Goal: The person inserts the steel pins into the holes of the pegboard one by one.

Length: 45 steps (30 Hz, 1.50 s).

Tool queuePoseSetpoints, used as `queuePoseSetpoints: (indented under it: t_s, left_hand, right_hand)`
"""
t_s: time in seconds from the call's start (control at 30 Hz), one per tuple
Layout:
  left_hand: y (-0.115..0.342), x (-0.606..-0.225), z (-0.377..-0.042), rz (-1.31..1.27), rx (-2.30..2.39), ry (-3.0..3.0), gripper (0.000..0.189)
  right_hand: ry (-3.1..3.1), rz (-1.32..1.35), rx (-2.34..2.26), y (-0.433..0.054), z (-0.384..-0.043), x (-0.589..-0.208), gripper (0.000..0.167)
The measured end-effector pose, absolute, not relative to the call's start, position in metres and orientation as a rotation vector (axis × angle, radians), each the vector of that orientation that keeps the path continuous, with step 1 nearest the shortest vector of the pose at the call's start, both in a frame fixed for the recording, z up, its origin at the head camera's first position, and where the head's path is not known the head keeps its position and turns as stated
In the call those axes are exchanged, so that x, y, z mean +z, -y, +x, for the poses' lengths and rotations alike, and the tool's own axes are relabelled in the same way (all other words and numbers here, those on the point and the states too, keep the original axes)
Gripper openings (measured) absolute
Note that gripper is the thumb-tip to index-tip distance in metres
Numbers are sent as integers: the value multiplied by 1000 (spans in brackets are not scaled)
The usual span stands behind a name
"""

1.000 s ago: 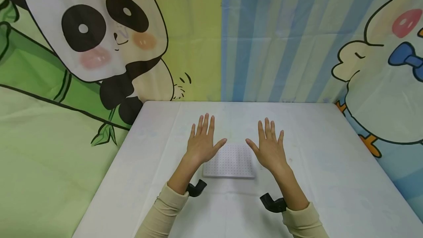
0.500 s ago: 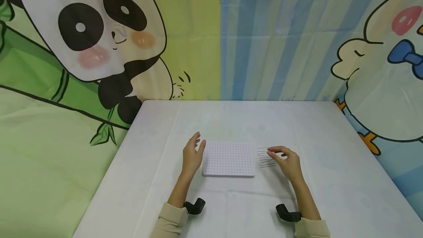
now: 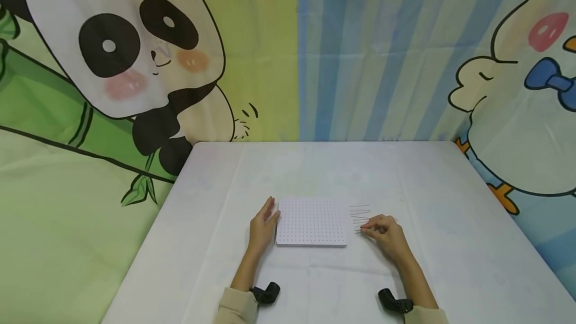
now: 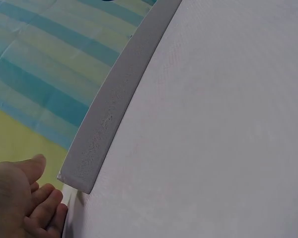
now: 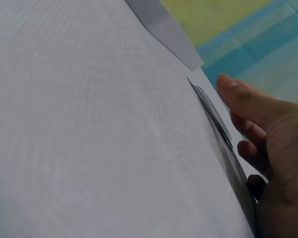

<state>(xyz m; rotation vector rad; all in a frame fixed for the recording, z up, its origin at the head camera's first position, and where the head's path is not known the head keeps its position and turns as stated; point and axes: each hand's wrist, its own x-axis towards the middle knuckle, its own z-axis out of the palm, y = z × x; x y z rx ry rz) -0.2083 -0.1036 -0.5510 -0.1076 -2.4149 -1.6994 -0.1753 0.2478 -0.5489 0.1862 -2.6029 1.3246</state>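
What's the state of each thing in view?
Perforated board, flat, holes up
Thin wires, lying loose in a row
Left grip, relaxed, beside the board
Right grip, curled at the wires, hold unclear
Wrist cameras, worn
White tablecloth, spread, creased
Printed backdrop, hanging, wrinkled

the thin rods (image 3: 359,206) are too fine to count surely, and the right hand (image 3: 388,236) covers the ends of the lower ones; whether its fingertips pinch one is too small to tell. whether the left hand (image 3: 262,229) touches the white board (image 3: 311,223) is unclear. the left wrist view cuts the board off at the top. both sleeves (image 3: 237,307) and the bench (image 3: 324,289) run off the head view's bottom edge.
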Motion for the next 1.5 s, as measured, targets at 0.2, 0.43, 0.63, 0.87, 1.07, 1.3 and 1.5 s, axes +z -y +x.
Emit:
queuePoseSetpoints:
  t_s: [0.2,0.43,0.63,0.87,1.07,1.3,1.5]
  left_hand:
    - [103,-557,-205,-220,-1567,2440,56]
    - [103,-554,-204,-256,-1509,2450,58]
    - [103,-556,-205,-284,-1446,2488,57]
    - [103,-556,-205,-322,-1420,2484,56]
    - [103,-555,-204,-325,-1405,2495,55]
    - [103,-555,-204,-325,-1379,2517,54]
    - [103,-554,-204,-362,-1366,2491,53]
  right_hand:
    - [2567,271,1297,-245,-173,-550,11]
    - [2562,328,1208,-245,-174,-554,11]
    - [2549,358,1161,-245,-174,-554,12]
    - [2562,385,1104,-245,-174,-556,12]
    - [2568,374,1016,-244,-173,-553,7]
    - [2423,221,1286,-228,-168,-535,9]
    - [2127,231,1810,-189,-163,-516,13]
